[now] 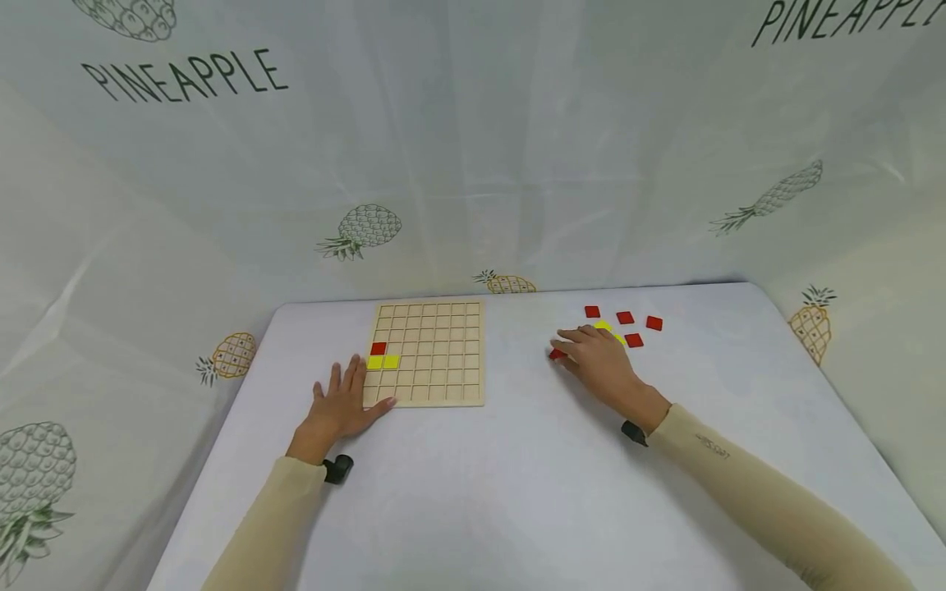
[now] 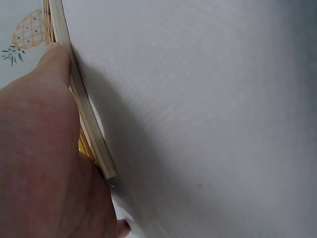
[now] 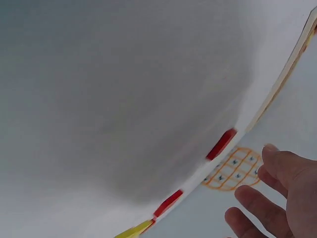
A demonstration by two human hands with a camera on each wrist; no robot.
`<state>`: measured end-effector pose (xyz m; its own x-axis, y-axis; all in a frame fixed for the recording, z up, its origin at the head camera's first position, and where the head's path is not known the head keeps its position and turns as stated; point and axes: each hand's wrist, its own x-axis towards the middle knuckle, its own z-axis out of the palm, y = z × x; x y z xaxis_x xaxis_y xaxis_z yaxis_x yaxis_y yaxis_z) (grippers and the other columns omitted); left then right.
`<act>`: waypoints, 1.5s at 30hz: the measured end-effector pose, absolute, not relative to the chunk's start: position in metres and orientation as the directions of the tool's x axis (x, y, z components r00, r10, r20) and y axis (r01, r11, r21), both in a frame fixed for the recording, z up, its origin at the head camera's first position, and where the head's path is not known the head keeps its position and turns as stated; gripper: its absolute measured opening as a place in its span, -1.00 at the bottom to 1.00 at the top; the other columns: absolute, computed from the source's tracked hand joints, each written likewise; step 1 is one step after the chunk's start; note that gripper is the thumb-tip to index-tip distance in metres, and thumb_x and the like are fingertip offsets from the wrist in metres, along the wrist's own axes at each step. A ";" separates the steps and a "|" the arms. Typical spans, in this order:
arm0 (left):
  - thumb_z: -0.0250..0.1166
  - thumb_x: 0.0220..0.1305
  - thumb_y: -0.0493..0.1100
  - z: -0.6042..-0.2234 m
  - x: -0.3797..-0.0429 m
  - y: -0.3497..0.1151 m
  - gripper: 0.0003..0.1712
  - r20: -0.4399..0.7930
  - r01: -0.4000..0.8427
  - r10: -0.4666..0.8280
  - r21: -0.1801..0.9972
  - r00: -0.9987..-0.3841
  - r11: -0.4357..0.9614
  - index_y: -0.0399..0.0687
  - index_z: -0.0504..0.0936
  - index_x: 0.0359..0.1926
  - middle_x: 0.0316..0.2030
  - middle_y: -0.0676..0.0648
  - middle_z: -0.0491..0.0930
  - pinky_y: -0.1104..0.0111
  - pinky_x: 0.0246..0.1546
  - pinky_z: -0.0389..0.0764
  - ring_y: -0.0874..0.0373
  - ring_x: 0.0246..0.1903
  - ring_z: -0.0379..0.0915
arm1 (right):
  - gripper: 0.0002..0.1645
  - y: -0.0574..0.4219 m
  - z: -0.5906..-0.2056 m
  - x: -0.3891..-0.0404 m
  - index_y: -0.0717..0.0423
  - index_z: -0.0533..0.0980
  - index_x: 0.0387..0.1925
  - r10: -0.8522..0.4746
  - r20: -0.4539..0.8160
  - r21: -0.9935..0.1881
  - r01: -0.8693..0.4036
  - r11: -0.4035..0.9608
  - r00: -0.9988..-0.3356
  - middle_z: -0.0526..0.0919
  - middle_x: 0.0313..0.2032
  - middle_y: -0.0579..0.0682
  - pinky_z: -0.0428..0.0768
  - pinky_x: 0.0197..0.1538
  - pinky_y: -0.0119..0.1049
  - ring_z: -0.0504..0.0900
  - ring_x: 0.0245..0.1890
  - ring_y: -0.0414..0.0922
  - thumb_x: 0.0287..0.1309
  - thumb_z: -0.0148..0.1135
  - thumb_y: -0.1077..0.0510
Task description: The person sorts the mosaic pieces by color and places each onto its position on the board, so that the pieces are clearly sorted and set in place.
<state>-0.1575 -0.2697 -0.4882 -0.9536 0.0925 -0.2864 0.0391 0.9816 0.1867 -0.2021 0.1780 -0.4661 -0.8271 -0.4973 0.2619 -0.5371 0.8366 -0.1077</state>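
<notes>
A wooden grid board (image 1: 443, 353) lies on the left part of the table, with a red square tile (image 1: 378, 349) and two yellow tiles (image 1: 392, 362) in its left cells. At the board's near left corner rests my left hand (image 1: 342, 413), fingers spread along the left side and thumb at the near edge. The thumb touches the board's rim (image 2: 89, 114) in the left wrist view. My right hand (image 1: 602, 368) hovers over the loose tiles, its fingers loosely bent and empty. Its fingertips overlap a red tile (image 1: 557, 355) in the head view; the right wrist view shows a red tile (image 3: 221, 144) apart from the fingers.
Several red tiles (image 1: 634, 340) lie scattered beyond the right hand, beside yellow tiles (image 1: 603, 326) partly hidden by it. The white table (image 1: 473, 492) meets a pineapple-print curtain (image 1: 473, 164) at its back edge.
</notes>
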 end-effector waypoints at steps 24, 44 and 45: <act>0.12 0.43 0.45 -0.486 -0.157 -0.267 0.25 -0.275 0.039 0.092 0.193 -0.957 0.980 -0.41 -0.11 0.65 0.66 -0.41 -0.21 -0.52 0.45 -0.15 -0.51 0.61 -0.36 | -0.60 0.256 -0.471 -0.217 0.26 0.74 0.03 -0.387 0.219 -0.086 -0.412 0.907 -0.896 0.81 -0.07 0.24 0.71 0.03 0.19 0.71 -0.07 0.23 0.12 0.57 0.33; 0.15 0.45 0.38 -0.482 -0.154 -0.264 0.22 -0.290 0.016 0.072 0.189 -0.954 0.982 -0.40 -0.15 0.66 0.67 -0.39 -0.22 -0.50 0.46 -0.15 -0.50 0.61 -0.35 | -0.70 0.252 -0.475 -0.223 0.25 0.79 -0.09 -0.436 0.205 -0.086 -0.460 0.884 -0.876 0.81 -0.15 0.26 0.73 -0.04 0.11 0.69 -0.14 0.21 0.09 0.56 0.41; 0.15 0.45 0.38 -0.482 -0.153 -0.264 0.22 -0.292 0.015 0.071 0.189 -0.954 0.982 -0.39 -0.15 0.66 0.67 -0.39 -0.22 -0.50 0.46 -0.15 -0.50 0.61 -0.35 | -0.70 0.251 -0.475 -0.223 0.25 0.79 -0.09 -0.445 0.206 -0.083 -0.468 0.880 -0.872 0.81 -0.15 0.25 0.73 -0.02 0.12 0.69 -0.12 0.22 0.09 0.56 0.41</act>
